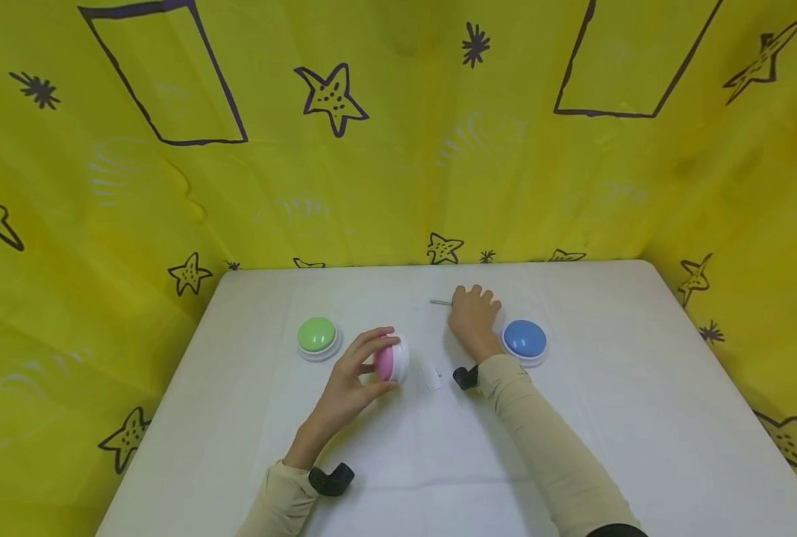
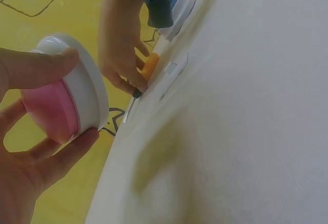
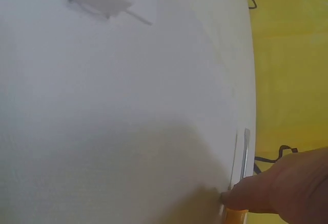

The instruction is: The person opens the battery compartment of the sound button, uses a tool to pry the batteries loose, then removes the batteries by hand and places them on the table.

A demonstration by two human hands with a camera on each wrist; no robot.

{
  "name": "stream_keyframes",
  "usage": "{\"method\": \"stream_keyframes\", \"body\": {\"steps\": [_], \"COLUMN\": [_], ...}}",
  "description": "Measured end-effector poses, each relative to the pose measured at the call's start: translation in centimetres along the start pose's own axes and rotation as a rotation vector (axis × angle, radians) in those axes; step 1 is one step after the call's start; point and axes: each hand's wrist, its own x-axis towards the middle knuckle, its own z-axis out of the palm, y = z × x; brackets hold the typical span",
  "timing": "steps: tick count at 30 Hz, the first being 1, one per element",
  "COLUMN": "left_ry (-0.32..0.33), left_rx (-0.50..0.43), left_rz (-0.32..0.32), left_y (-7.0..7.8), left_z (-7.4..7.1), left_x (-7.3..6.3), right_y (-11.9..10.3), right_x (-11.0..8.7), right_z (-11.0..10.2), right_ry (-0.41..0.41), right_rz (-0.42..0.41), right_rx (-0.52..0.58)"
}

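The pink button (image 1: 392,362) is held between curved fingers of the left hand (image 1: 350,377), the screwdriver (image 2: 149,66) under downturned fingers of the right hand (image 1: 474,319).

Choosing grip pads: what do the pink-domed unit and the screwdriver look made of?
Pink-domed unit: probably hard plastic; its white base looks smooth with a soft sheen, though the dome could be something softer.
Screwdriver shaft: likely metal, fairly shiny; thin, straight, bright grey.
Orange handle: perhaps plastic, given its even colour; the right hand partly covers it, finish unclear.
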Motion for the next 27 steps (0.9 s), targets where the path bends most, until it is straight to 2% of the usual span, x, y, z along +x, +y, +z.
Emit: {"method": "stream_keyframes", "body": {"steps": [5, 11, 17, 21, 24, 27], "left_ry": [0.010, 0.025, 0.028, -0.004, -0.039, -0.065], "left_rx": [-0.045, -0.177, -0.284, -0.457, -0.631, -0.756], "left_rz": [-0.053, -0.140, -0.299, -0.355, -0.354, -0.355], "left_y": [-0.2, -0.6, -1.1, -1.7, -1.9, -1.7], "left_z": [0.0, -0.1, -0.6, -0.7, -0.7, -0.6], "left_x": [0.3, 0.6, 0.8, 0.9, 1.1, 1.3], "right_y": [0.2, 0.3, 0.2, 0.3, 0.5, 1.0], "right_x": [0.0, -0.8, -2.5, -3.8, -4.9, -5.9], "right_z": [0.3, 0.5, 0.1, -0.2, -0.4, -0.7], "right_ry": [0.004, 0.044, 0.090, 0.131, 0.191, 0.277], "right_rz": [-0.028, -0.061, -0.119, -0.160, -0.194, -0.256], "right_rx": [0.000, 0.079, 0.202, 0.225, 0.248, 0.274]}}
